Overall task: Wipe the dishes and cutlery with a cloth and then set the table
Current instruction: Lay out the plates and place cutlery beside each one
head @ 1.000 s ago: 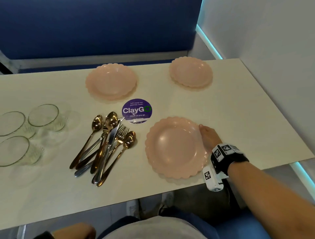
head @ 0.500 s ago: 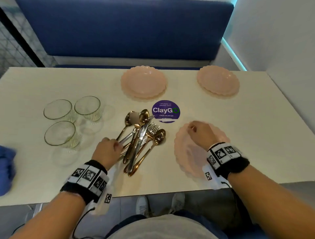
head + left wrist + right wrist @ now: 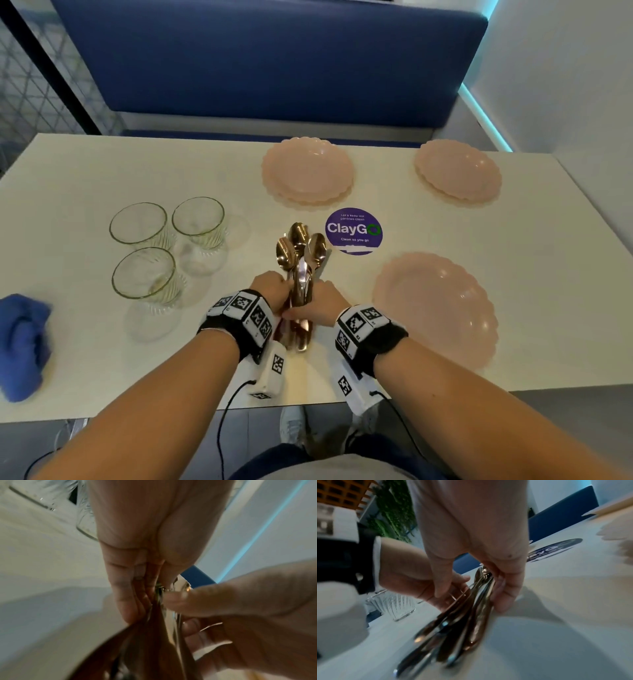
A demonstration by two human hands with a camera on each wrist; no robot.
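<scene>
A bundle of gold and silver cutlery (image 3: 301, 274) lies on the white table (image 3: 137, 164), spoon bowls pointing away from me. My left hand (image 3: 274, 291) grips it from the left and my right hand (image 3: 318, 301) from the right. In the right wrist view the cutlery (image 3: 476, 601) runs between my right hand's (image 3: 471, 592) thumb and fingers. The left wrist view shows my left hand (image 3: 145, 595) pressed round the handles (image 3: 154, 635). Three pink scalloped plates lie near right (image 3: 435, 308), far middle (image 3: 308, 171) and far right (image 3: 459, 171). A blue cloth (image 3: 24, 342) sits at the left edge.
Three clear glasses (image 3: 140, 222) (image 3: 198, 219) (image 3: 144, 274) stand left of the cutlery. A purple round sticker (image 3: 352, 231) is stuck on the table beyond it. A blue bench (image 3: 267, 58) runs behind the table, and a wall is at the right.
My right hand left the near plate and came to the cutlery. Both hands drew the spread pieces together into one tight bundle.
</scene>
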